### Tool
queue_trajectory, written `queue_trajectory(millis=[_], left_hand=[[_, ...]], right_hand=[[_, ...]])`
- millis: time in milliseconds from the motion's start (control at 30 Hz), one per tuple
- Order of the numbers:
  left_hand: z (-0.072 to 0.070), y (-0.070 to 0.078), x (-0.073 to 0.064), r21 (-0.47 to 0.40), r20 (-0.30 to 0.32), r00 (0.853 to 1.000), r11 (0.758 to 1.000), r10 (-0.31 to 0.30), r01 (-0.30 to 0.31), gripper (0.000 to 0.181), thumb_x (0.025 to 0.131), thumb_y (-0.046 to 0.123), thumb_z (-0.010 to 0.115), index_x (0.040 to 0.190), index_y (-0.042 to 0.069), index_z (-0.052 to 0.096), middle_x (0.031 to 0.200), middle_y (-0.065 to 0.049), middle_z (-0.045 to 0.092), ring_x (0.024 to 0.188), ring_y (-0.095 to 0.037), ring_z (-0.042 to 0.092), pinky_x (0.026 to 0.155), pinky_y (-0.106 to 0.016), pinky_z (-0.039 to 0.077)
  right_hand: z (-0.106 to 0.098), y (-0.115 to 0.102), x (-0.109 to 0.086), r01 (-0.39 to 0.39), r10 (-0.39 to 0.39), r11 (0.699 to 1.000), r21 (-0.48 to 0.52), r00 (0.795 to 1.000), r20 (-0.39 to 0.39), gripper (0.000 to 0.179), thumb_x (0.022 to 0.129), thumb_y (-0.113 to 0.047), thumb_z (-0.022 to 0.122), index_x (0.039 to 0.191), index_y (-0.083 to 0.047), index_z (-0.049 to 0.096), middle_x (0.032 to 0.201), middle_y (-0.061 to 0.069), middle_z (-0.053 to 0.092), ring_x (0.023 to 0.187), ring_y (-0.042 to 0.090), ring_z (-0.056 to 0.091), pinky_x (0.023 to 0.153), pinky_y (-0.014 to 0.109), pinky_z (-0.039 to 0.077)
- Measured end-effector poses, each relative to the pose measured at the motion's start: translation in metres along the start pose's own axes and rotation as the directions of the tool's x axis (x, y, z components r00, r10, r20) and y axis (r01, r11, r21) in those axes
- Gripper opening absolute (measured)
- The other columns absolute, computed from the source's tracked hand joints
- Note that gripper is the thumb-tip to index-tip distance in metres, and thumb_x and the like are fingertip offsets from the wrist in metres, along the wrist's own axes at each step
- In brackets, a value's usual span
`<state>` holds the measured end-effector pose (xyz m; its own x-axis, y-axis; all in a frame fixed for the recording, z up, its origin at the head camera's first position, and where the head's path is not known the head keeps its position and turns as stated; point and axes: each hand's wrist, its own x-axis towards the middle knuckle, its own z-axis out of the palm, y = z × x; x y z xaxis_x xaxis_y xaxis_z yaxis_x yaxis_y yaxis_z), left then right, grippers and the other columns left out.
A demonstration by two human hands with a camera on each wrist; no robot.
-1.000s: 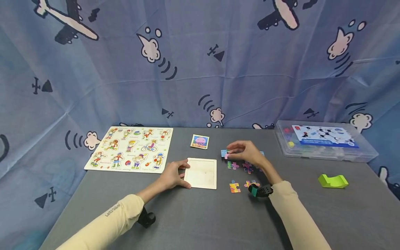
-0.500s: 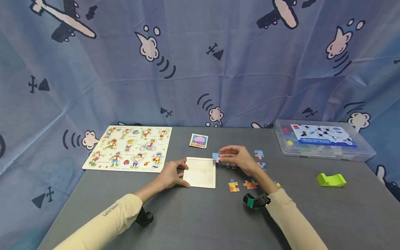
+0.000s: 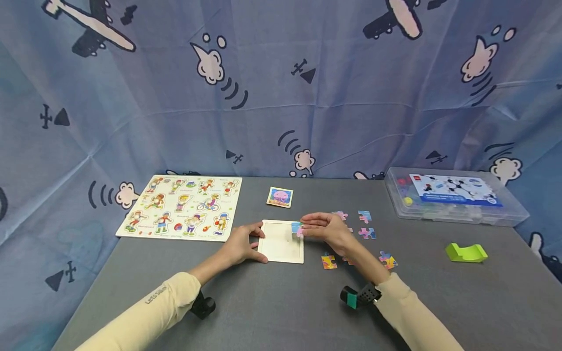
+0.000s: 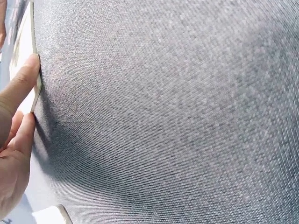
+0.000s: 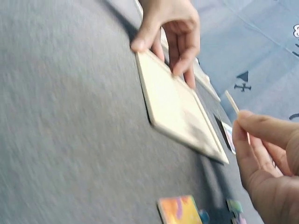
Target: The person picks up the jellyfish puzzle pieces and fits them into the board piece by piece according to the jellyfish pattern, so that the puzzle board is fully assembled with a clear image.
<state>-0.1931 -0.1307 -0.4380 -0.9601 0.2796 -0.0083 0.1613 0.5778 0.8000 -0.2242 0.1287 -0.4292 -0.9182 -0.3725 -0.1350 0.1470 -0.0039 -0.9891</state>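
A square, pale wooden puzzle tray (image 3: 278, 247) with a raised rim lies flat on the grey table. My left hand (image 3: 239, 245) holds its left side, thumb at the near corner and fingers toward the far one; the right wrist view shows those fingers curled at the tray's edge (image 5: 148, 103). Between thumb and fingertips, my right hand (image 3: 327, 232) pinches a blue and pink jigsaw piece (image 3: 296, 228) above the tray's upper right corner. Seen edge-on in the right wrist view, the piece (image 5: 231, 101) is thin and raised off the tray. Several other jigsaw pieces (image 3: 329, 262) lie to the right, some partly hidden by my right hand.
Behind the tray lies a small jellyfish picture card (image 3: 280, 197). A peg board with child figures (image 3: 181, 208) is at the back left. A clear plastic case (image 3: 456, 197) and a green curved block (image 3: 466, 253) are on the right. A printed curtain (image 3: 263, 97) hangs behind the table.
My right hand has carried the blue and pink jigsaw piece leftward from among the loose pieces to over the tray. My left hand keeps its place on the tray.
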Motion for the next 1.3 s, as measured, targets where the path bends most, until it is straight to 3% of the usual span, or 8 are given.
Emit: queue_trajectory(millis=[133,300,633,967,1133,1300], left_hand=[[-0.001,0.002,0.0,0.01,-0.005,1.0,1.0,0.0,0.0,0.046,0.053,-0.001,0.092,0.088,0.0,0.062,0.138,-0.019,0.051,0.114,-0.029,0.057,0.08,-0.024,0.057],[-0.001,0.002,-0.001,0.015,-0.008,1.0,1.0,0.004,-0.004,0.046,0.052,-0.001,0.092,0.088,0.0,0.062,0.138,-0.02,0.051,0.115,-0.03,0.057,0.079,-0.024,0.057],[0.0,0.001,-0.001,0.028,-0.013,1.0,1.0,0.01,-0.01,0.048,0.052,0.0,0.092,0.091,0.0,0.064,0.138,-0.019,0.051,0.117,-0.03,0.056,0.079,-0.023,0.057],[0.001,0.0,-0.001,0.062,-0.007,1.0,0.998,0.029,-0.028,0.047,0.053,0.003,0.093,0.089,0.001,0.063,0.136,-0.02,0.052,0.116,-0.029,0.057,0.08,-0.023,0.057],[0.0,0.001,-0.001,0.056,-0.015,0.999,0.997,0.045,-0.044,0.046,0.053,0.003,0.093,0.087,0.0,0.063,0.136,-0.021,0.052,0.117,-0.03,0.056,0.082,-0.025,0.056],[0.0,0.002,-0.001,0.054,-0.011,0.999,0.998,0.043,-0.043,0.046,0.054,0.003,0.093,0.088,0.0,0.063,0.137,-0.021,0.051,0.119,-0.031,0.055,0.081,-0.024,0.056]], right_hand=[[0.008,-0.002,-0.003,-0.048,0.049,0.996,0.08,0.999,-0.017,0.044,0.082,0.012,0.067,0.123,0.015,0.051,0.113,0.017,0.066,0.089,0.012,0.068,0.085,0.031,0.057],[0.015,-0.001,-0.002,-0.053,0.054,0.988,0.144,0.998,-0.009,0.044,0.082,0.016,0.064,0.123,0.018,0.049,0.112,0.017,0.066,0.088,0.011,0.068,0.082,0.029,0.058],[0.026,0.006,0.006,-0.062,0.069,0.988,0.138,0.996,-0.047,0.043,0.084,0.014,0.063,0.125,0.017,0.049,0.117,0.02,0.065,0.089,0.012,0.068,0.081,0.029,0.058],[0.046,0.01,0.017,-0.014,0.032,0.991,0.136,0.99,-0.135,0.039,0.078,0.02,0.065,0.115,0.018,0.055,0.103,0.022,0.069,0.079,0.011,0.069,0.072,0.026,0.059],[0.056,0.014,0.023,0.051,-0.037,0.996,0.077,0.984,-0.174,0.036,0.076,0.021,0.066,0.111,0.02,0.057,0.104,0.03,0.066,0.079,0.013,0.069,0.071,0.025,0.059],[0.067,0.017,0.027,0.11,-0.129,0.989,-0.096,0.968,-0.216,0.03,0.074,0.019,0.071,0.103,0.016,0.064,0.097,0.03,0.067,0.084,0.026,0.07,0.07,0.025,0.059]])
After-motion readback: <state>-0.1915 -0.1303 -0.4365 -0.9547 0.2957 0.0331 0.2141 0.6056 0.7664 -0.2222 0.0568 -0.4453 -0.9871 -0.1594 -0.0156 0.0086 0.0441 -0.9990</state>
